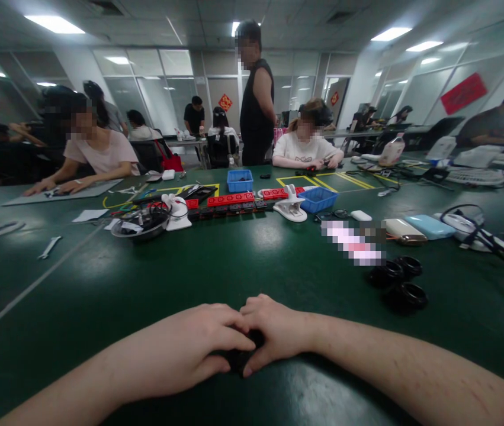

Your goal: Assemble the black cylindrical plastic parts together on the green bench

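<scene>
My left hand [209, 336] and my right hand [273, 328] meet low in the middle of the view, just over the green tabletop [180, 275]. Fingers of both are closed around a small black part [237, 360]. Most of that part is hidden behind the fingers, so its exact shape cannot be made out. The left fingertips overlap the right ones at the top. To the right on the table stand three black hollow round parts [411, 296] grouped together, with open tops.
Across the table run red and black power strips [230, 200], with white clips [291, 207], blue bins [318, 200] and a metal bowl [140, 229] of cables. A wrench [50, 247] lies left. Pouches [429, 227] and cables lie right. Other people sit opposite; one stands behind.
</scene>
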{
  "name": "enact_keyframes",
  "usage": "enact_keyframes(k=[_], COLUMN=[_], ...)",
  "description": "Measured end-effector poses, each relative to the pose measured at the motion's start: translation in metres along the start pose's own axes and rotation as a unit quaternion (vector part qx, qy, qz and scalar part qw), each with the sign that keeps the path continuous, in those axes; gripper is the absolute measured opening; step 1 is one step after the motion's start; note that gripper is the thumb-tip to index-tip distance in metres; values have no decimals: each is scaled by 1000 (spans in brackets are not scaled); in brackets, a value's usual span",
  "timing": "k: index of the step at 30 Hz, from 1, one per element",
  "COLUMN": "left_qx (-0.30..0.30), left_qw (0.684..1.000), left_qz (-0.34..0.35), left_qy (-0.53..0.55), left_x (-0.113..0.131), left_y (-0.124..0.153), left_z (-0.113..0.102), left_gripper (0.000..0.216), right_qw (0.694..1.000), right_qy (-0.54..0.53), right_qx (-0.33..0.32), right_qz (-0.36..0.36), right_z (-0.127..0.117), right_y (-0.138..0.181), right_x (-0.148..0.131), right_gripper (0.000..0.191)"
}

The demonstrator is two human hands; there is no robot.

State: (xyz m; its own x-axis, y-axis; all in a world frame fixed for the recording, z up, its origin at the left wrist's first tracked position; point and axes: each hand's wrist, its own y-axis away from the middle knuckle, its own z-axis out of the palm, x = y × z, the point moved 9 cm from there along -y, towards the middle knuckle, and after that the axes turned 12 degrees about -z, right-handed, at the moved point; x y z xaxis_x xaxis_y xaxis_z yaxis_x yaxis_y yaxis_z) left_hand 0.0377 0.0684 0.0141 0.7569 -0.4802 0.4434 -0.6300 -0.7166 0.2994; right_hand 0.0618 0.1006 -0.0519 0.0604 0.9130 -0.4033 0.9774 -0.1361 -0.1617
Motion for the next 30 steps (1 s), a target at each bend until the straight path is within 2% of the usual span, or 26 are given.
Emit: enact_keyframes(k=[2,5,12,17,22,25,28,30], left_qx=[-13,0,25,79,128,137,94,52], left_qw=[1000,999,973,955,949,961,987,996], left_qz=[-8,-29,-198,-246,-232,-191,-110,-67], left_qy=[5,-16,-114,-146,-173,-147,-69,-24], left_x=[-2,-3,-19,-23,-23,-18,-7,-2], left_y=[-2,-8,-22,-24,-22,-16,-9,-5], left_z=[4,8,17,18,11,-1,-6,-3], left_gripper=[43,38,31,38,52,45,28,27], right_qw=[1000,1000,1000,1000,1000,1000,1000,1000], right_qy=[0,-11,5,16,20,0,-6,-8], right_qx=[-2,3,-8,-9,-15,-3,6,9], right_qz=[5,3,11,0,8,12,11,8], right_z=[0,-1,1,0,0,-1,0,0], right_y=[0,0,1,-1,0,0,0,0], right_x=[0,0,2,-1,1,1,1,1], right_gripper=[35,34,40,40,42,45,43,41])
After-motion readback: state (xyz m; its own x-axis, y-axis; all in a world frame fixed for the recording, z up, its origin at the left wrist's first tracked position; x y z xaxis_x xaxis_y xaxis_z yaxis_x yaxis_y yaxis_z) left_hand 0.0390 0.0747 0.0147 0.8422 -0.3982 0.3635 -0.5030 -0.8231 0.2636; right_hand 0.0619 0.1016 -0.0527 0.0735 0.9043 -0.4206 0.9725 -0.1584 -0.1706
